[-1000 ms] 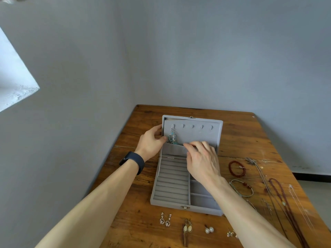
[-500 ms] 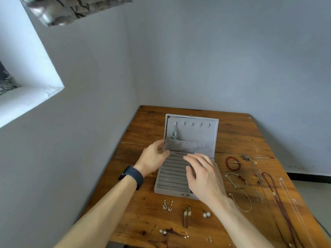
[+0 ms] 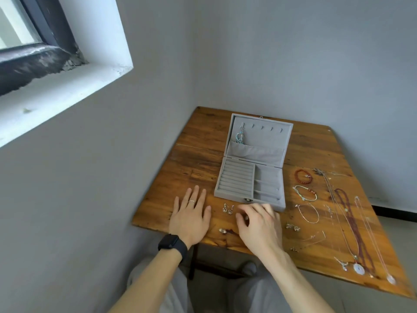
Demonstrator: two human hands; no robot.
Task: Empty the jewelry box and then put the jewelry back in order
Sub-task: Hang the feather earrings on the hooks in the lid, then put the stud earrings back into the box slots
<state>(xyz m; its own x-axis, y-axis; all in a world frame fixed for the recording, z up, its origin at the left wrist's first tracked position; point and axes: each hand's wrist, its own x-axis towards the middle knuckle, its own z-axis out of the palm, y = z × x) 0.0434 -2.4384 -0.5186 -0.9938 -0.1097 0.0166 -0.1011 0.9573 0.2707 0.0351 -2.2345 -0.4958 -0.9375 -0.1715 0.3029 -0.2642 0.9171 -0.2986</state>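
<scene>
- Jewelry box (image 3: 237,179): grey, open, lid upright. It stands on the wooden tabletop (image 3: 198,154) about midway between the left and right edges. The base is nearer the back edge than the front, with bare ring rolls on the left and bare compartments on the right.
- Your left hand (image 3: 190,213): lies palm down near the tabletop's front-left corner, left of the box and apart from it. The fingers are straight and slightly spread, holding nothing. A thin ring (image 3: 191,201) is on one finger and a dark watch (image 3: 172,243) on the wrist.
- Your right hand (image 3: 259,222): sits over the tabletop just in front of the box's front wall. The fingers are curled downward, thumb and forefinger drawn close. The view is blurred, so I cannot tell whether they pinch anything.
- Dark red bead necklace (image 3: 352,224): laid lengthwise near the right edge among thin pale chains. A white disc pendant (image 3: 358,268) lies toward the front-right corner.
- Turquoise necklace (image 3: 239,137): hangs from the leftmost hook inside the lid, its lower end in the lid pocket.
- Bracelets: these run in a row right of the box, back to front. They are the red bead bracelet (image 3: 303,176), green cord bracelet (image 3: 305,193) and thin chain bracelet (image 3: 309,213).
- Earrings: one drop pair (image 3: 228,208) lies between your hands. A small pair (image 3: 223,231) is near the front edge, and another pair (image 3: 292,227) is just right of your right hand.
</scene>
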